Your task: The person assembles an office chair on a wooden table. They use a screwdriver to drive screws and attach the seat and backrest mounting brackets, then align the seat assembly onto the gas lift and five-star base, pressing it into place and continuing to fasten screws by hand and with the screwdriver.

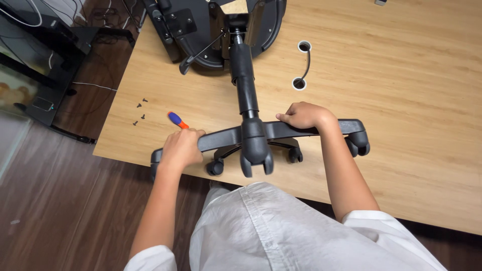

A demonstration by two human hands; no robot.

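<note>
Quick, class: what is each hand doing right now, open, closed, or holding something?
Left hand: closed around a leg of the black chair base.
Right hand: closed over the opposite leg of the same base.

chair seat (216,30) cut off at top edge, screwdriver (176,120) partly hidden behind left hand (179,149)

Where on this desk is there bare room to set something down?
The wide stretch of wooden desk right of the cable holes and chair base is bare. The left is crowded: screws, screwdriver, left hand and right hand gripping the base's legs.
</note>
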